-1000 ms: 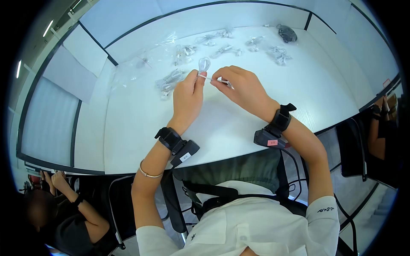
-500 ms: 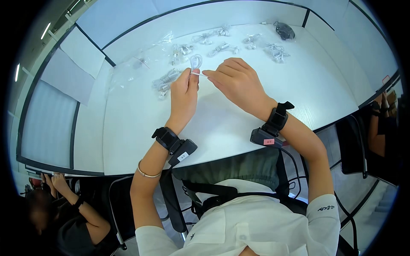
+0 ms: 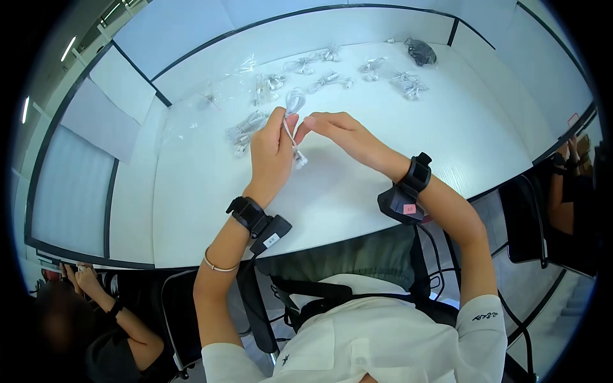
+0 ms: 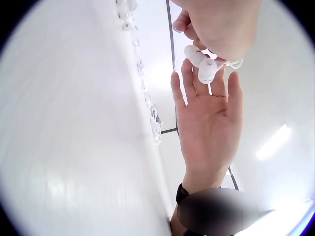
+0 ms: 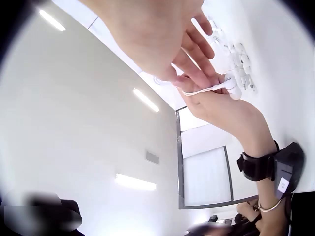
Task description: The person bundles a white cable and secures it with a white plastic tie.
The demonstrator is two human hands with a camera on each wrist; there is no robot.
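Note:
White earphones are in my left hand (image 3: 271, 152), which pinches them between thumb and fingers. Their coiled cable (image 3: 295, 101) rises above the grip, while the earbuds (image 3: 300, 159) hang below it. My right hand (image 3: 351, 137) is just right of the left thumb, fingers extended; whether its tips touch cable or thumb is unclear. From the left wrist view, the right palm (image 4: 210, 125) faces the camera behind the white earbuds (image 4: 206, 70). In the right wrist view, the earbuds (image 5: 231, 87) lie against the left hand's side.
Several bundled white cables (image 3: 329, 80) lie across the back of the white table (image 3: 383, 153). A cable bundle (image 3: 246, 131) lies left of my left hand. Clear plastic bags (image 3: 198, 105) are at the back left, a dark bundle (image 3: 421, 52) at the back right. Low partitions surround the table.
The right hand has let go of the cable it was pulling sideways and its fingers have straightened. The earbud end now hangs down below my left thumb.

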